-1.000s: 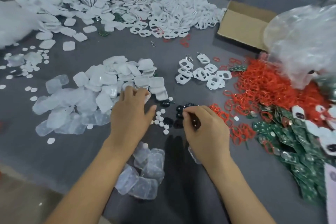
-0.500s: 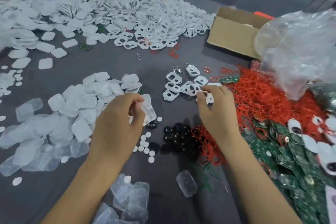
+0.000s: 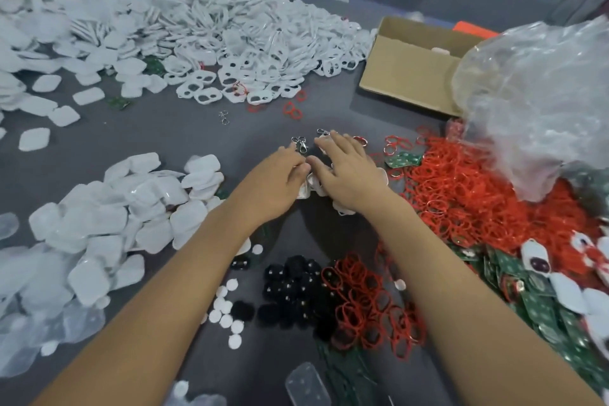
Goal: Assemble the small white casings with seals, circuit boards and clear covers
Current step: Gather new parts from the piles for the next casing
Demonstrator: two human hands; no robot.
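Observation:
My left hand (image 3: pixel 275 180) and my right hand (image 3: pixel 351 171) meet over a small cluster of white frame casings (image 3: pixel 342 208) with metal clips (image 3: pixel 301 143) at the table's centre. The left hand's curled fingers hold a white casing (image 3: pixel 304 190). The right hand lies with spread, straight fingers on the cluster, hiding most of it. Solid white casings (image 3: pixel 131 208) are piled to the left. Red seals (image 3: pixel 461 194) and green circuit boards (image 3: pixel 543 303) lie to the right. A clear cover (image 3: pixel 306 386) lies near the front edge.
A big heap of white frame casings (image 3: pixel 247 43) fills the far side. A cardboard box (image 3: pixel 412 76) and a clear plastic bag (image 3: pixel 543 99) stand at the back right. Black buttons (image 3: pixel 290 287), white discs (image 3: pixel 227 306) and more red seals (image 3: pixel 362 300) lie between my forearms.
Both hands moved away from me, from the black buttons to the casings with clips. The left hand picked a white casing off the pile and carried it to the right hand.

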